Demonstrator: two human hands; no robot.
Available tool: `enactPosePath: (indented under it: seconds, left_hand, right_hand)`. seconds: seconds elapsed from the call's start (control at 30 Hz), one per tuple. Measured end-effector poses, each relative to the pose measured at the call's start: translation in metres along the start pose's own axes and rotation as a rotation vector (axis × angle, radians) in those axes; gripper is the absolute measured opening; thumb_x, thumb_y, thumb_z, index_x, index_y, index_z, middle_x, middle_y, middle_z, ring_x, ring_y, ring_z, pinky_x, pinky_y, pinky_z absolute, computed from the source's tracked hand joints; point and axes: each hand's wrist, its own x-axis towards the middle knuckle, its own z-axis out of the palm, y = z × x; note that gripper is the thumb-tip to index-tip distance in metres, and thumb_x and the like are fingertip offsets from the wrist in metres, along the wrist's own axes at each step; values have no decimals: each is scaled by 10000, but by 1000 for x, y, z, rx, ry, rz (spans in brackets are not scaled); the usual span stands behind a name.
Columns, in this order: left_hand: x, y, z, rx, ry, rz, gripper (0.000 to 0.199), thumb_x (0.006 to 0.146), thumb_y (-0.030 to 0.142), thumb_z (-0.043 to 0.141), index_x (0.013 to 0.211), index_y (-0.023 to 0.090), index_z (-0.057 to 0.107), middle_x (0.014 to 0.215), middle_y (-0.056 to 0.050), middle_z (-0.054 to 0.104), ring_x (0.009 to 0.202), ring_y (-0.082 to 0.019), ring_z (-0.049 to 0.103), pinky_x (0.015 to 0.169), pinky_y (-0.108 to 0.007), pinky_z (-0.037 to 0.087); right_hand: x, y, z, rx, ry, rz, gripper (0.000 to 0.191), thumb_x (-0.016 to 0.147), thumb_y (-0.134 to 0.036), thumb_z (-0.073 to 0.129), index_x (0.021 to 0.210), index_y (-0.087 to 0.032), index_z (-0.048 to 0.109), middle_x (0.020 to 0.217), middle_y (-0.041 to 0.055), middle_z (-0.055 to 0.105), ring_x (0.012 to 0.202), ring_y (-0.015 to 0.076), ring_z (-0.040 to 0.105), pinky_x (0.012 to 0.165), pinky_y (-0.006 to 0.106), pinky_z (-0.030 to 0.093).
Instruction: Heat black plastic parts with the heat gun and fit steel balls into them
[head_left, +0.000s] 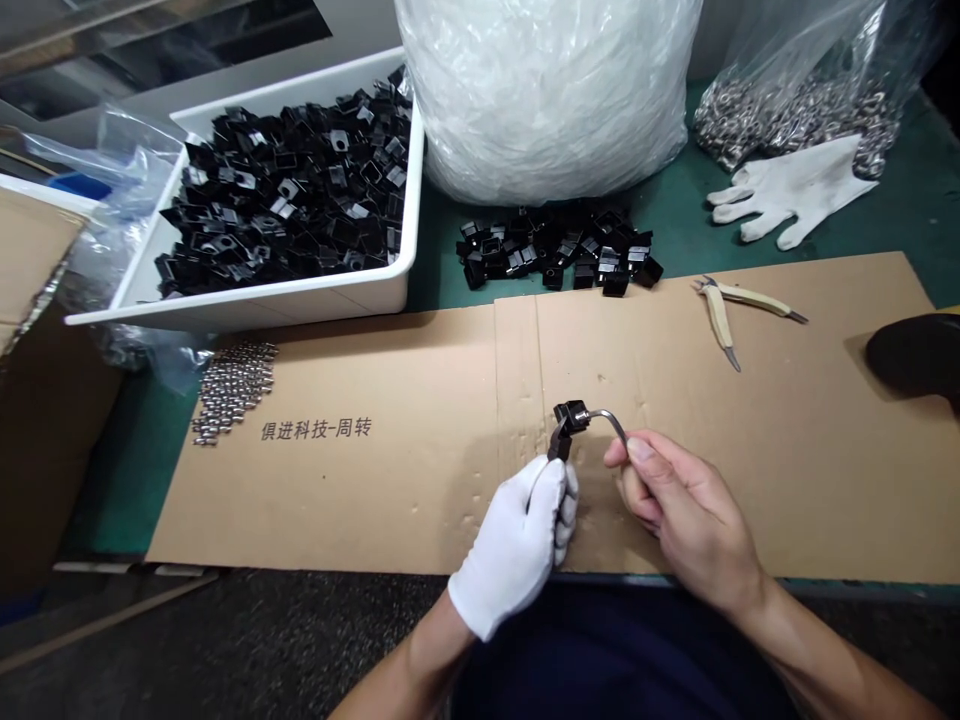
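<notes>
In the head view my left hand (517,535), in a white glove, is closed around a dark, narrow piece (559,443); its kind cannot be made out. At the top of that piece sits a small black bracket-like part (573,415), held up above the cardboard. My bare right hand (682,505) pinches a bent metal hex key (611,420) between thumb and fingers. The key's tip meets a small silvery piece at the black part's side. Most of what my left hand grips is hidden by the glove.
A cardboard sheet (420,400) covers the green table. On it lie pale-handled pliers (720,315) and rows of small metal pieces (234,390). Behind are a white bin (409,230) of black parts, a loose black pile (555,250), plastic bags and a white glove (799,190).
</notes>
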Motion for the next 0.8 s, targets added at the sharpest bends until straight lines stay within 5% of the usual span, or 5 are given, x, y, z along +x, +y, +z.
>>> enactPosePath:
  seconds: [0.8]
  left_hand:
    - [7,7,15,-284,118,-219,463,989,675,498,908,220,524,688,51,470,477,-82,392,380,-187,368]
  right_hand:
    - [15,25,26,-105,194,34,352,1116,-494,476,1017,-211,660,633,-68,423,540,108,383,472,243,283]
